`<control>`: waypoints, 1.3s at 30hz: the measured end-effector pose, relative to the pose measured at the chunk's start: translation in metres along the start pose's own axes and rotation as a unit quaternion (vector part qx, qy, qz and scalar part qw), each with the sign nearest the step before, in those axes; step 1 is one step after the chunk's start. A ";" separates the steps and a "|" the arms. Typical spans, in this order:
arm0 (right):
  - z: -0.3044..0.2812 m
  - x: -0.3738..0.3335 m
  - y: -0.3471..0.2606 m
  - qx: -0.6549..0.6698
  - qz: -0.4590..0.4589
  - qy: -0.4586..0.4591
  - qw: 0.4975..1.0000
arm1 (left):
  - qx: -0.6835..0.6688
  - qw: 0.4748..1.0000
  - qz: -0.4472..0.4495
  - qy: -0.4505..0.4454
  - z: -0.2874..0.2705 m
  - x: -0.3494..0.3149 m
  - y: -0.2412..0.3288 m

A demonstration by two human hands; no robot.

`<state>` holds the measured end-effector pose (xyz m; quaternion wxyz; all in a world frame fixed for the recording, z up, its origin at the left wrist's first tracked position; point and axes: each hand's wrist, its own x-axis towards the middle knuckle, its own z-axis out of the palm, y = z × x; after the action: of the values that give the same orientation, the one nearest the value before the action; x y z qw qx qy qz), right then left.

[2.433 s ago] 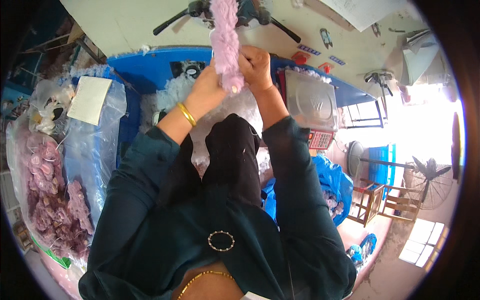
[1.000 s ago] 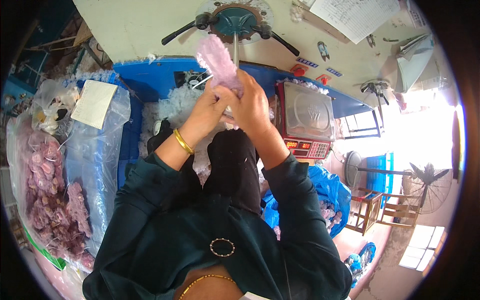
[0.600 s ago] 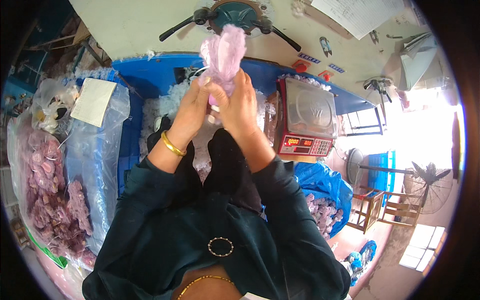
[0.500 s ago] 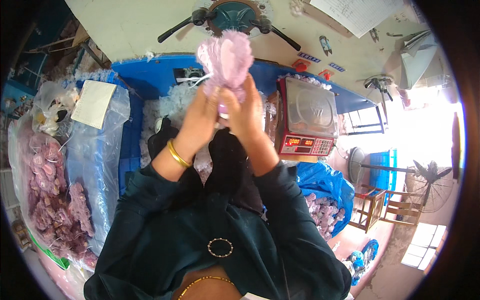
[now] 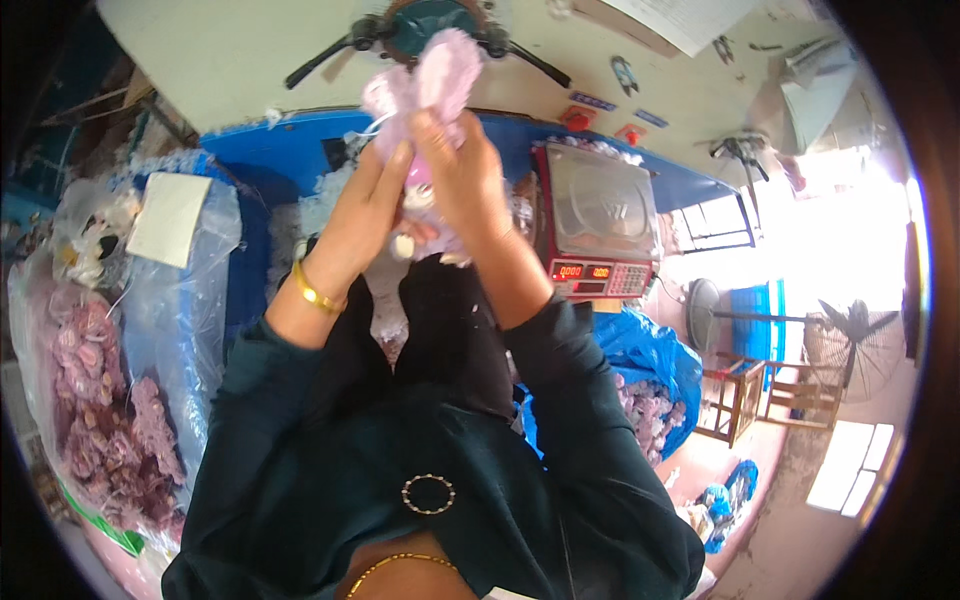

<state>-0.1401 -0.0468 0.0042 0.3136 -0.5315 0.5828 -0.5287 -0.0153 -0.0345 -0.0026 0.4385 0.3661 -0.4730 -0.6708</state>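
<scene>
A pink plush rabbit with long ears is held up in front of me, over my lap. My left hand is closed on its left side, the thumb pressed near the head. Around the other side wraps my right hand, its thumb at the base of the long ear. A white cord or tag loop sticks out at the plush's left. Between the hands, part of the face and small pale feet show lower down. The rest of the body is hidden by my fingers.
A red scale stands to the right, with a blue bag of pink plush pieces below. At left lies a clear bag full of pink plush pieces. A green machine with black handles sits on the table ahead.
Both hands have turned the plush, so its face and feet now show between them. It has shifted slightly left. The whole view has shifted a little too.
</scene>
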 end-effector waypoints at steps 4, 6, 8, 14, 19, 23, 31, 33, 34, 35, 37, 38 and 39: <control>-0.011 -0.024 0.020 -0.007 -0.046 -0.063 0.997 | 0.024 0.999 0.028 -0.001 0.003 -0.017 -0.026; -0.026 -0.035 0.032 0.024 -0.123 -0.113 0.986 | 0.074 0.993 0.089 -0.029 0.002 -0.024 -0.038; -0.049 -0.049 0.035 -0.068 -0.140 -0.157 0.975 | 0.151 0.973 0.165 -0.049 -0.002 -0.025 -0.053; -0.178 -0.003 0.105 -0.194 0.139 -0.078 0.968 | -0.048 0.984 -0.104 -0.134 -0.011 -0.055 -0.057; -0.284 0.041 0.197 -0.235 0.272 0.009 0.933 | 0.007 0.981 -0.164 -0.103 -0.039 -0.058 -0.073; -0.286 0.035 0.171 -0.357 0.248 0.055 0.899 | 0.013 0.986 -0.165 -0.018 -0.075 -0.075 -0.081; -0.378 0.027 0.219 -0.260 0.353 0.186 0.879 | 0.054 0.963 -0.162 0.208 -0.157 -0.118 -0.105; -0.347 0.038 0.187 -0.215 0.434 0.201 0.851 | 0.058 0.962 -0.154 0.219 -0.153 -0.119 -0.103; -0.327 0.044 0.176 -0.191 0.490 0.196 0.828 | 0.059 0.966 -0.145 0.206 -0.146 -0.116 -0.100; -0.304 0.043 0.167 -0.207 0.426 0.098 0.875 | 0.055 0.970 -0.136 0.193 -0.138 -0.113 -0.100; -0.264 0.039 0.173 -0.253 0.303 -0.018 0.918 | 0.043 0.978 -0.126 0.159 -0.118 -0.107 -0.100; -0.248 0.042 0.186 -0.285 0.249 -0.037 0.925 | 0.037 0.983 -0.126 0.131 -0.107 -0.103 -0.098; -0.228 0.044 0.187 -0.379 0.190 -0.118 0.898 | 0.036 0.984 -0.131 0.112 -0.098 -0.103 -0.098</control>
<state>-0.4158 -0.0472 -0.1096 0.2492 -0.5477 0.7877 -0.1322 0.0857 0.0471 -0.1161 0.3838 0.5135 -0.3924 -0.6595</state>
